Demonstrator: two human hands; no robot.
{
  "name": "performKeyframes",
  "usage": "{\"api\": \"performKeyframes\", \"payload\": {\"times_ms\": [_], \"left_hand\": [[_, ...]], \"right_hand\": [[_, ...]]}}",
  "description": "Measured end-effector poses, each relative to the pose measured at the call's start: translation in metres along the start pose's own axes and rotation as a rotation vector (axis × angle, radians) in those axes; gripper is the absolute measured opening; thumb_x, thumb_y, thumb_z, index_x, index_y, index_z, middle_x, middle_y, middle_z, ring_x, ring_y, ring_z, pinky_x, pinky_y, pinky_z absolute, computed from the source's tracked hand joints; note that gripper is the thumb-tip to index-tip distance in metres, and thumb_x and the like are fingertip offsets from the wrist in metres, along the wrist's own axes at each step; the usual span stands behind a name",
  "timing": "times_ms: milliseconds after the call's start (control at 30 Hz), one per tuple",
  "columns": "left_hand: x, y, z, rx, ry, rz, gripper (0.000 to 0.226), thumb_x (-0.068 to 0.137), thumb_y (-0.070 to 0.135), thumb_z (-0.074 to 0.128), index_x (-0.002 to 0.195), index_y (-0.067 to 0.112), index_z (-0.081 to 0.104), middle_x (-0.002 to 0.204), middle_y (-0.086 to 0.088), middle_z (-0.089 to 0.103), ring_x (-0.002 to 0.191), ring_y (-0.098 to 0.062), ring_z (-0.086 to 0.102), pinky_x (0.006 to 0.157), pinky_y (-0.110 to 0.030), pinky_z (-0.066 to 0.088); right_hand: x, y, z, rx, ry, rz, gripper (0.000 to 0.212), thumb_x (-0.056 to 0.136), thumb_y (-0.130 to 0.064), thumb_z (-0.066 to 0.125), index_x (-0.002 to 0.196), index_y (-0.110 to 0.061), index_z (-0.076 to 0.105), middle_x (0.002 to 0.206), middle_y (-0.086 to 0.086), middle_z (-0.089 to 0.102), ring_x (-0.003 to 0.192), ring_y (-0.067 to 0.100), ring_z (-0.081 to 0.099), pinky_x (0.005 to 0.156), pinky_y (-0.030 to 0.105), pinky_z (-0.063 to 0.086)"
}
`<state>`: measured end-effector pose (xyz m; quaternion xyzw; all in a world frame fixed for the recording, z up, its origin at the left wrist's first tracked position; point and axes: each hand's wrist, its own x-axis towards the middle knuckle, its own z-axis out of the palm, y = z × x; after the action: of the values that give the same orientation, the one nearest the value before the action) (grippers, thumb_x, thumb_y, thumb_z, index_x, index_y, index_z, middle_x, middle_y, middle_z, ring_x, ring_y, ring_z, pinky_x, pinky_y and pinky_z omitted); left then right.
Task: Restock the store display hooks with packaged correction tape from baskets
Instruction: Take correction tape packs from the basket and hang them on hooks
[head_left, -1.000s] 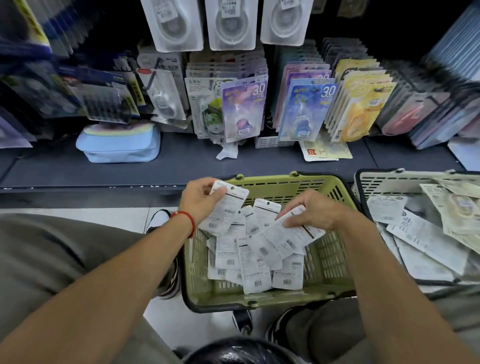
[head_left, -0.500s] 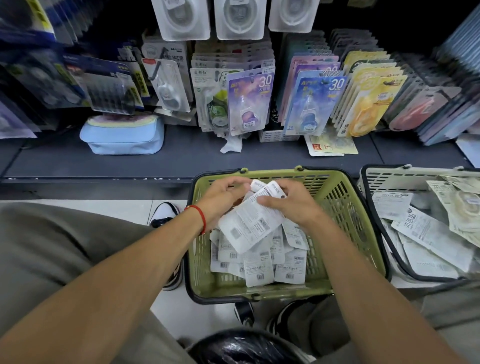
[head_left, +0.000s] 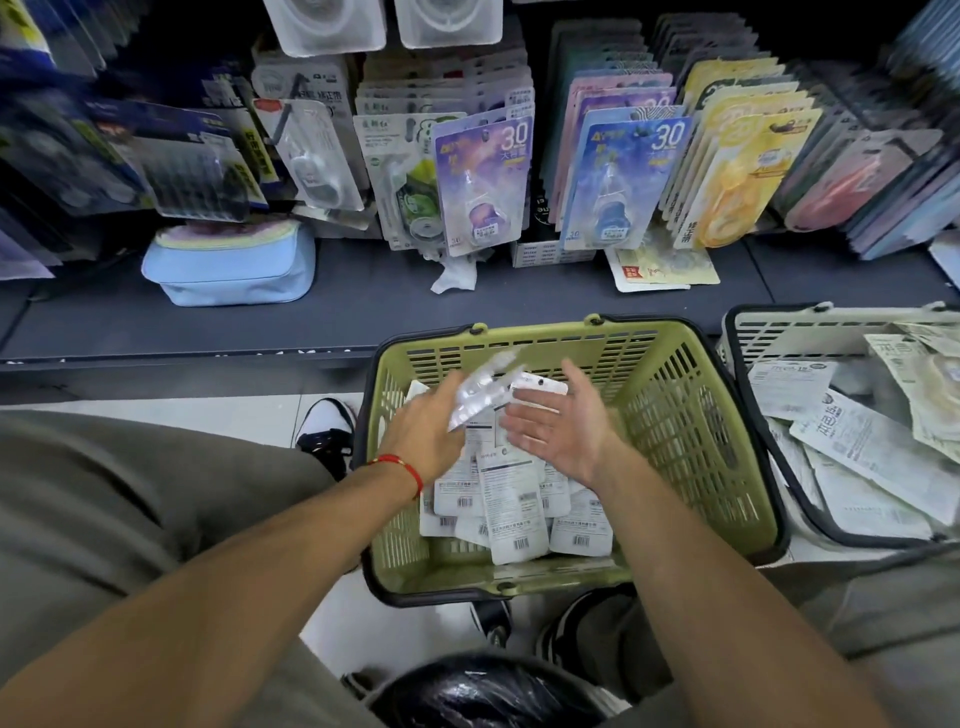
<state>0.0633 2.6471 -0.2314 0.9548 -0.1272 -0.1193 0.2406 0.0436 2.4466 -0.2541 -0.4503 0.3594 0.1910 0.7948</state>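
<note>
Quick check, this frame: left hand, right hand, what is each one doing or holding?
Left hand: holds a blurred packet over the green basket.
Right hand: open, palm up, fingers spread, gripping nothing.

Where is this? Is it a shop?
Yes, most likely a stationery shop. Rows of packaged goods hang from display hooks, a green shopping basket on the floor holds white packets, and a second basket of packets sits beside it, below a dark shelf.
</note>
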Motion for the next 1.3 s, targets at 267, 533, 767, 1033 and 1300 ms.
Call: {"api": "performKeyframes", "payload": {"times_ms": [267, 533, 767, 1033, 1300], "left_hand": [[0.0, -0.013, -0.013, -0.937, -0.101, -0.561, 0.035, 0.087, 0.005, 0.082, 0.11, 0.025, 0.065, 0.107, -0.004, 0.077, 0.095, -0.028, 0.075, 0.08, -0.05, 0.064], [-0.002, -0.023, -0.022, -1.017, -0.188, -0.612, 0.041, 0.091, 0.01, 0.08, 0.12, 0.032, 0.061, 0.124, -0.006, 0.07, 0.113, -0.036, 0.069, 0.084, -0.063, 0.061], [-0.006, -0.017, -0.016, -1.112, -0.284, -0.624, 0.041, 0.092, 0.014, 0.079, 0.128, 0.026, 0.061, 0.129, -0.011, 0.071, 0.111, -0.033, 0.07, 0.079, -0.055, 0.063], [-0.002, -0.014, -0.027, -1.193, -0.231, -0.46, 0.056, 0.082, 0.014, 0.087, 0.13, 0.027, 0.062, 0.124, -0.006, 0.076, 0.111, -0.034, 0.073, 0.086, -0.062, 0.06], [0.002, -0.036, -0.053, -1.298, -0.108, -0.433, 0.071, 0.073, 0.019, 0.087, 0.138, 0.027, 0.057, 0.128, -0.002, 0.074, 0.113, -0.03, 0.074, 0.082, -0.056, 0.062]], "right_hand": [[0.023, 0.097, 0.007, -1.65, 0.099, -0.096, 0.13, 0.082, -0.057, 0.082, 0.164, -0.009, -0.007, 0.162, 0.021, 0.012, 0.15, 0.039, 0.023, 0.114, 0.051, 0.042], [0.016, 0.075, -0.016, -0.978, 0.271, -0.292, 0.06, 0.099, -0.006, 0.061, 0.155, -0.012, 0.039, 0.136, 0.014, 0.063, 0.122, 0.033, 0.062, 0.096, 0.034, 0.05], [-0.016, 0.01, -0.01, -0.126, 0.262, -0.276, 0.029, 0.093, 0.0, 0.063, 0.086, -0.024, 0.077, 0.085, 0.001, 0.079, 0.073, 0.019, 0.076, 0.061, 0.035, 0.062], [0.0, 0.022, 0.041, -0.447, 0.136, -0.479, 0.017, 0.105, -0.03, 0.061, 0.094, -0.025, 0.072, 0.093, -0.009, 0.074, 0.086, 0.009, 0.069, 0.079, 0.038, 0.058], [0.025, 0.111, 0.037, -1.863, -0.057, -0.153, 0.102, 0.081, -0.061, 0.08, 0.152, -0.012, 0.025, 0.15, 0.013, 0.027, 0.139, 0.033, 0.034, 0.107, 0.054, 0.048]]}}
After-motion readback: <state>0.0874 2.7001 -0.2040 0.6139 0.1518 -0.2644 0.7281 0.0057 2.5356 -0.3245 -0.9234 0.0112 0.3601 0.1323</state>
